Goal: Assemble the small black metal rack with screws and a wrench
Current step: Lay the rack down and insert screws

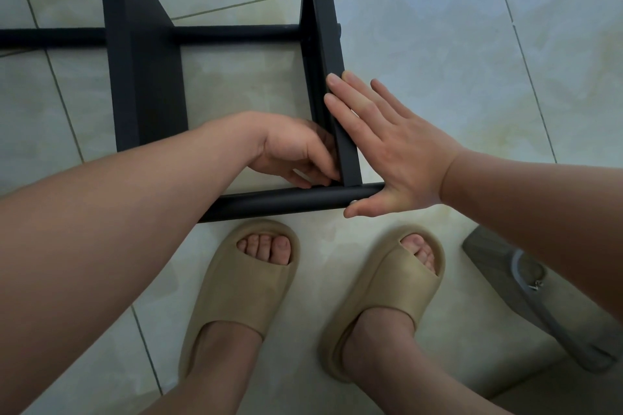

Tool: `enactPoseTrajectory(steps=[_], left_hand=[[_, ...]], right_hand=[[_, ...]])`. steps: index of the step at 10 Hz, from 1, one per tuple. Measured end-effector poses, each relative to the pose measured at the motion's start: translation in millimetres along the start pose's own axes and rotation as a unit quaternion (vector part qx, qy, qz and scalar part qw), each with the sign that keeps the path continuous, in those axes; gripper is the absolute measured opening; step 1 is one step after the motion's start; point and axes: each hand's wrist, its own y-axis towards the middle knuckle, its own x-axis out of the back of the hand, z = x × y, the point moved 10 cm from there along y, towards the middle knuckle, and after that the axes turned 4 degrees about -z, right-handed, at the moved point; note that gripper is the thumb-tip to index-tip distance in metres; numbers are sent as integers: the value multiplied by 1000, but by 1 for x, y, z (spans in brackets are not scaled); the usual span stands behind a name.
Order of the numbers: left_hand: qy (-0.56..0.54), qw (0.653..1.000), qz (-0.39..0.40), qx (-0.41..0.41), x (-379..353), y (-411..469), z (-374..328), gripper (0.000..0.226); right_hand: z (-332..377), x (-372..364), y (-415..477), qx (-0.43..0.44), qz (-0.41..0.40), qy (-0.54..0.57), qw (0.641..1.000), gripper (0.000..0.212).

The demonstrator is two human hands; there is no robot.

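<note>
The black metal rack (145, 77) lies on the tiled floor, its tubes running left to right and flat bars crossing them. My right hand (387, 148) lies flat with straight fingers against the outer side of the right bar (328, 44), its thumb under the end of the near tube (286, 200). A small silvery screw head shows at that tube end beside my thumb. My left hand (293, 152) is inside the frame at the corner where bar meets tube, fingers curled and pinching at something small there; what it pinches is hidden.
My two feet in tan slides (242, 283) stand just in front of the near tube. A grey object with a cord (529, 286) lies on the floor at the right. Pale tiles (438, 44) stretch to the right of the rack.
</note>
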Motion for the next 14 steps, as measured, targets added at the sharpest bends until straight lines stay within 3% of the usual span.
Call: enactPoseTrajectory(steps=[9,12,14], left_hand=[[1,1000,-13,18,3,1,4,13],[-6,1000,-22,8,4,3,2,31],[-17,1000,-17,9,6,1,3,23]], right_hand=[[0,0,2,-2,1,3,1000,127],[0,0,3,-1,2,5,1000,127],[1,1,3,0,-6,6,1000,126]])
